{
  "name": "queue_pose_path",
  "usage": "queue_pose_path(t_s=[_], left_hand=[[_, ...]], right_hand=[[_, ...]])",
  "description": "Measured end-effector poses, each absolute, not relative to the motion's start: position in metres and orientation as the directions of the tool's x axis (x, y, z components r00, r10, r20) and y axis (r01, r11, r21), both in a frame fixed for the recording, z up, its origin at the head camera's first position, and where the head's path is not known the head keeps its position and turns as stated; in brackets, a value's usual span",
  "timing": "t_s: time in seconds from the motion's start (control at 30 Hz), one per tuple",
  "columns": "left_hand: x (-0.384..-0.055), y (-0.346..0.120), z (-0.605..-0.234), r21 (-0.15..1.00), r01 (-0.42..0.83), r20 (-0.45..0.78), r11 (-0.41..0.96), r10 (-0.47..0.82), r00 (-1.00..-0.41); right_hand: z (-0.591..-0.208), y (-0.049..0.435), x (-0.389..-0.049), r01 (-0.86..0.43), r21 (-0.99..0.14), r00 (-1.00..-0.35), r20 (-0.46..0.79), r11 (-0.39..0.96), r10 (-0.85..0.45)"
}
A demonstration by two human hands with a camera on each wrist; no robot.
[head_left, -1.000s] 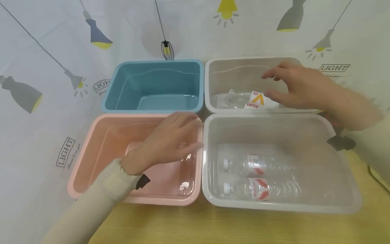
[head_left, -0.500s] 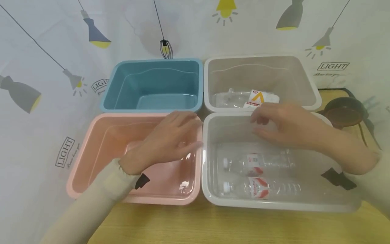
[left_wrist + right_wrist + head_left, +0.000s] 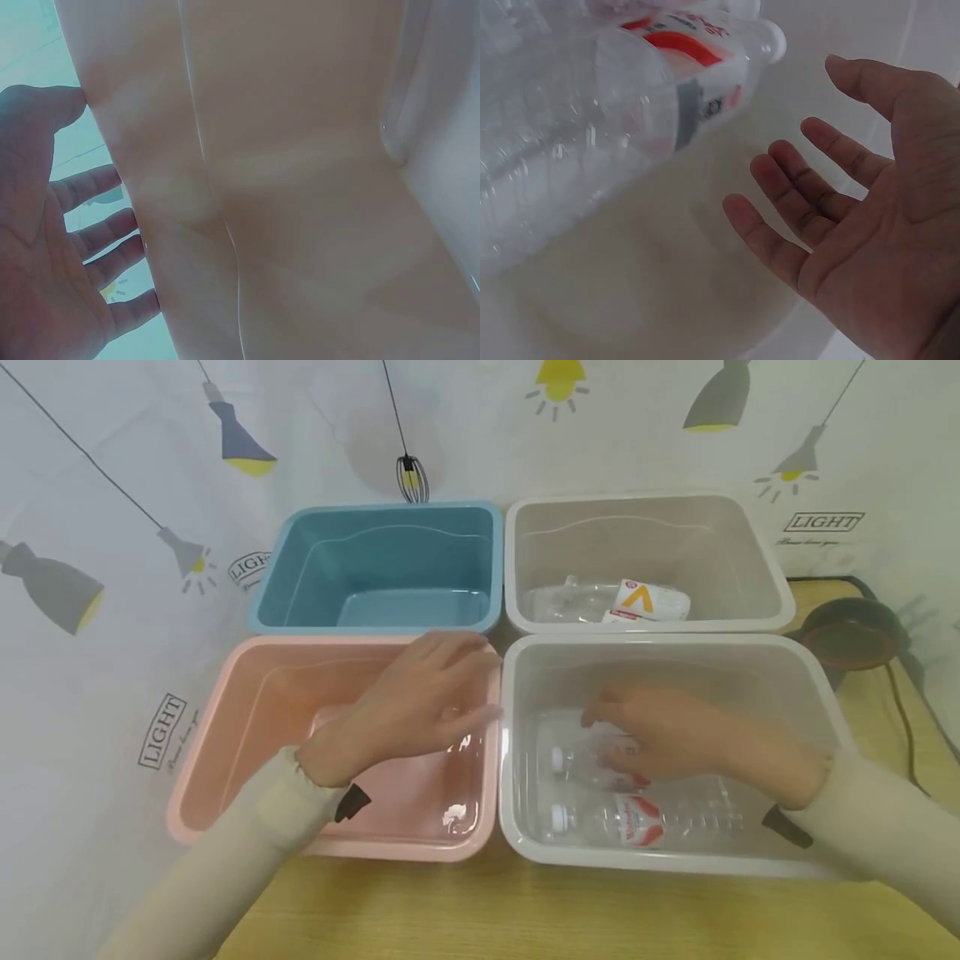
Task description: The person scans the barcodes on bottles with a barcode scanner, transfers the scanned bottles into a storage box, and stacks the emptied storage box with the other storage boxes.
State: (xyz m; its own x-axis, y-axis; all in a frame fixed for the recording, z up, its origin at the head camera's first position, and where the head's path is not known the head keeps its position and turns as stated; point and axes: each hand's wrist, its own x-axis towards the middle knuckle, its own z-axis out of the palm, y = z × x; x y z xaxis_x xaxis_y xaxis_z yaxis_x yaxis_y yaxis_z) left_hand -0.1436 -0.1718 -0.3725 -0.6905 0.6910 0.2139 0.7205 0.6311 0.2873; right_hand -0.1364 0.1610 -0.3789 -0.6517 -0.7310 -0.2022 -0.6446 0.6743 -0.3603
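My left hand (image 3: pixel 408 710) lies over the pink basin (image 3: pixel 210 735), its fingertips at the right rim; the left wrist view shows them touching that edge, relaxed. Over the front white basin (image 3: pixel 795 693), slightly blurred, is my right hand (image 3: pixel 667 727), with nothing in it. In the right wrist view its fingers are spread and loosely bent, apart from a clear plastic bottle (image 3: pixel 615 135) with a red and white label. Two such bottles lie side by side in this basin, caps to the left. The right hand partly hides the farther one; the nearer bottle (image 3: pixel 641 820) shows fully.
A blue basin (image 3: pixel 397 556) stands at the back left. In the back right basin (image 3: pixel 637 547) lie a clear bottle (image 3: pixel 555 602) and a white package (image 3: pixel 656 602) with an orange mark. A dark round pan-like object (image 3: pixel 851 631) sits at the right on the wooden table (image 3: pixel 420 910).
My right hand has come from above the back right basin toward me, down over the bottles in the front white basin. The left hand stays in place.
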Motion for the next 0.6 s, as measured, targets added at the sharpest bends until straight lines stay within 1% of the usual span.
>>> queue_pose_path(t_s=[0.1,0.33,0.6], left_hand=[[-0.145,-0.173,-0.374,0.286,0.720,0.211,0.633,0.691,-0.691],[-0.144,-0.172,-0.374,0.297,0.704,0.181,0.645,0.686,-0.705],[-0.144,-0.172,-0.371,0.307,0.694,0.167,0.651,0.681,-0.713]], right_hand=[[-0.388,0.160,-0.136,-0.652,-0.366,-0.629,-0.228,0.664,-0.744],[-0.403,0.164,-0.134,-0.646,-0.352,-0.609,-0.297,0.677,-0.736],[-0.417,0.172,-0.140,-0.621,-0.393,-0.579,-0.354,0.678,-0.735]])
